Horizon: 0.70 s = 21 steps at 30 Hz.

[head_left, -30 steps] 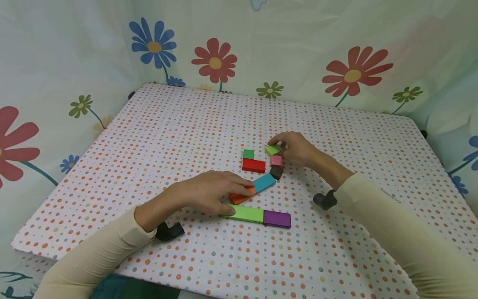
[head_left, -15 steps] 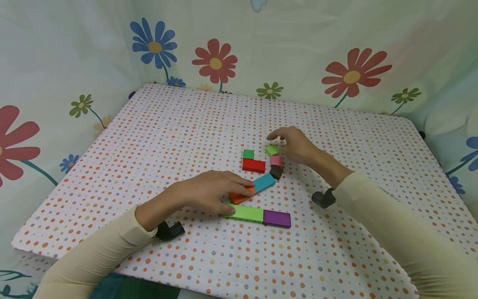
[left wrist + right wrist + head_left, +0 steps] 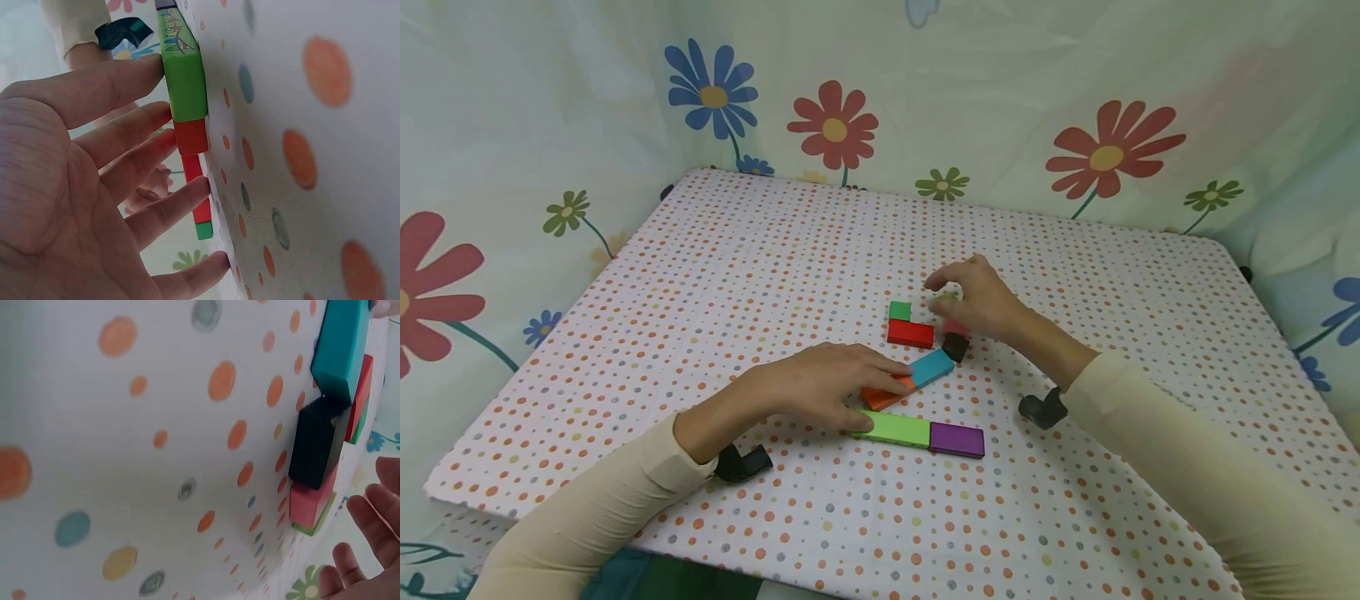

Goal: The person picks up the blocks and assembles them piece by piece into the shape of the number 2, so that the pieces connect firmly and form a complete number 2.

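Observation:
My left hand (image 3: 820, 385) lies over the near blocks, fingers spread and fairly straight. Its fingertips rest on an orange block (image 3: 882, 398), its thumb on a long light green block (image 3: 895, 428). A purple block (image 3: 957, 440) abuts the green one's right end. From the orange block a blue block (image 3: 932, 366) slants up right to a black block (image 3: 955, 347). Pink (image 3: 304, 506) and small light green (image 3: 322, 519) blocks continue that row. Above those two hovers my right hand (image 3: 981, 300), fingers loosely bent, holding nothing and partly hiding them.
A red block (image 3: 910, 334) with a small green block (image 3: 899, 311) behind its left end lies left of the right hand. The dotted tabletop (image 3: 760, 250) is bordered by a flowered curtain (image 3: 985, 100) at the back and sides.
My right hand lets go of the small light green block, lifts off it, then shifts slightly left over it and the pink block. My left hand stays in place.

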Available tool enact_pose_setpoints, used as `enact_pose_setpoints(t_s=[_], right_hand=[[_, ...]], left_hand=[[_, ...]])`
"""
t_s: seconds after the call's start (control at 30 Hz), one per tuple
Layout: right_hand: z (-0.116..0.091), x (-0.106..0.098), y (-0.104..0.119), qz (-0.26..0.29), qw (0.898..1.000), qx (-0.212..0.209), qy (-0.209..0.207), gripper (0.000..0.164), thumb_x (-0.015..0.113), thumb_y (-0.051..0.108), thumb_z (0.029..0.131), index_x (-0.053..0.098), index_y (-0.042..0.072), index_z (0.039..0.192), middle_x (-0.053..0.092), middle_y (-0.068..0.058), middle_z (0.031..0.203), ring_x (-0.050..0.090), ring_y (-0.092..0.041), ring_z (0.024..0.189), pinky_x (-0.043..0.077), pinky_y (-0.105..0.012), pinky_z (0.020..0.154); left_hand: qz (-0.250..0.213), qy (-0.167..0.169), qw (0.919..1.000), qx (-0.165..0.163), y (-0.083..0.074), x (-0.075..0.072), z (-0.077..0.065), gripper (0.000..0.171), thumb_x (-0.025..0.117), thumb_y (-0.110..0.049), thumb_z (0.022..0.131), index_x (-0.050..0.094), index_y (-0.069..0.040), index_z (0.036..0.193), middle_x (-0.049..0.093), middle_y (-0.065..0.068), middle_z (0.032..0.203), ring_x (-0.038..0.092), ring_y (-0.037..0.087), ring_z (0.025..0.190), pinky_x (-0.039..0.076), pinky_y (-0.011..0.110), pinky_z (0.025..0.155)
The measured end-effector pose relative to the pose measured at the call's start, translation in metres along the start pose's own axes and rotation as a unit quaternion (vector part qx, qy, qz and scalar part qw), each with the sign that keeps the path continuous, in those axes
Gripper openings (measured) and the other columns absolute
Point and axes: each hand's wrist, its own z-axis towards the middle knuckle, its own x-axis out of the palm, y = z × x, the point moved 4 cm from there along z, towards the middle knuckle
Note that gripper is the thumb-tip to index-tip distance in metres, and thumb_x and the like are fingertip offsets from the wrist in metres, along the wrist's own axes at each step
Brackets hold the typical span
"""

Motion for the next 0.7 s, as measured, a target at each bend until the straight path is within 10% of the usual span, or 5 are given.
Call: enact_pose_setpoints(t_s=[0.7], right_hand=[[-0.012,0.022,0.015,-0.036,0.999,0.006,0.019,0.038,0.089,0.030,0.076,0.077,0.013,0.109,0.070,-0.005,0.100,0.041,-0.026,0.119,0.026,-0.054,0.101]], left_hand=[[-0.001,-0.001,1.0000,-0.002,-0.001,0.000,0.000,0.061,0.073,-0.025,0.091,0.055,-0.029,0.148,0.040,-0.013,0.159,0.032,0.011,0.148,0.030,0.043,0.119]])
